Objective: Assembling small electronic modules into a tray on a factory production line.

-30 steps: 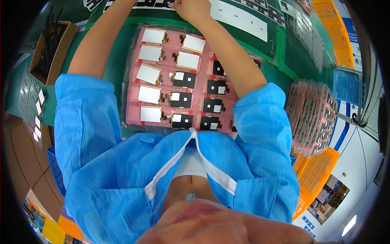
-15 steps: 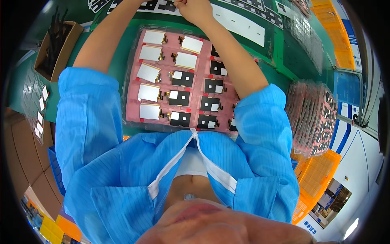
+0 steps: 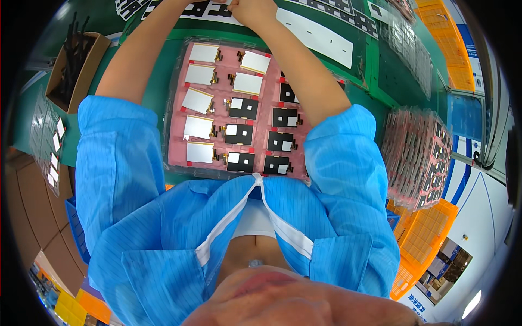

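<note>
At the top edge, my right hand [image 3: 253,10] has its fingers curled and pressed together over a white sheet with black die-cut stickers [image 3: 220,11]. Whatever they pinch is too small to make out. Close to its left, only a sliver of my left hand [image 3: 191,2] shows; the frame cuts off its fingers. Beneath my forearms lies a clear-edged pink tray [image 3: 177,117] of flat panels with small ribbon connectors. Some panels, like the white panel [image 3: 199,127], are bare-faced; others, like the black-covered panel [image 3: 242,108], carry white squares. My right forearm hides part of the tray.
A plain white strip [image 3: 315,35] lies beyond my right forearm on the green table [image 3: 125,70]. At left stand a cardboard box [image 3: 89,70] of black strips and a clear tray [image 3: 43,136]. Stacked trays [image 3: 416,157] and orange baskets [image 3: 427,233] are at right.
My right hand and forearm have shifted slightly left, and the right sleeve now covers more of the tray's right side. My left hand stays near the top edge.
</note>
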The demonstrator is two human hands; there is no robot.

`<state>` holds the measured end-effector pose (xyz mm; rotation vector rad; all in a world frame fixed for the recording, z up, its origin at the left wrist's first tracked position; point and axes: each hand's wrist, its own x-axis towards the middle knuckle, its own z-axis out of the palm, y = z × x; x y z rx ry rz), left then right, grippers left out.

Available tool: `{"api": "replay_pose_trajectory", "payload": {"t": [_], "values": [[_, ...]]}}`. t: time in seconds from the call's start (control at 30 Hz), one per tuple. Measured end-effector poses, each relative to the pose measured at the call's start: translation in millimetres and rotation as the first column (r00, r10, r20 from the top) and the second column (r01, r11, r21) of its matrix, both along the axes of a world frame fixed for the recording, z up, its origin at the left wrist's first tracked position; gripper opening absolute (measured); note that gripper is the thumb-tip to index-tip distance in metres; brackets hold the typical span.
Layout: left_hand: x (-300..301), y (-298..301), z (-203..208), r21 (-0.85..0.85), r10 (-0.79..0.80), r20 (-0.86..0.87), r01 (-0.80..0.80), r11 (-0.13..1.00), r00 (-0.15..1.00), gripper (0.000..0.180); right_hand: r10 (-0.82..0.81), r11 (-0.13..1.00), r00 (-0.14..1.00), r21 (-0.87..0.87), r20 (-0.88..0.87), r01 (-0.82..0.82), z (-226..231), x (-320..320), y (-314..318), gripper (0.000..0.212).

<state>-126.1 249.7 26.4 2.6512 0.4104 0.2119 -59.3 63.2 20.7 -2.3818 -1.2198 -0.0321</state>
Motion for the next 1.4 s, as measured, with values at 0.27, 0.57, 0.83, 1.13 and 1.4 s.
{"api": "replay_pose_trajectory", "payload": {"t": [0.27,0.57,0.83,1.13,1.4], "values": [[-1,-2,-3,0.01,0.019,0.019,-0.019,1.0,1.0,0.027,-0.061,0.998,0.998,-0.004,-0.018,0.061,2,-1,1,0.025],[0,6,0,-0.03,-0.104,0.013,0.104,0.994,0.994,0.026,-0.008,0.997,0.999,-0.083,-0.035,0.005,11,5,5,0.024],[2,-4,3,0.005,-0.059,-0.036,0.059,0.998,0.998,0.025,-0.038,0.972,0.987,-0.235,-0.158,0.0,14,16,12,0.033],[2,8,-5,0.189,-0.115,-0.076,0.128,0.974,0.99,0.028,0.149,0.983,0.977,-0.086,-0.155,-0.163,7,15,1,0.031],[-13,-6,-1,0.131,0.015,-0.122,0.001,0.991,0.992,0.018,0.456,0.868,0.873,0.301,-0.174,-0.394,-14,11,-31,0.017]]}}
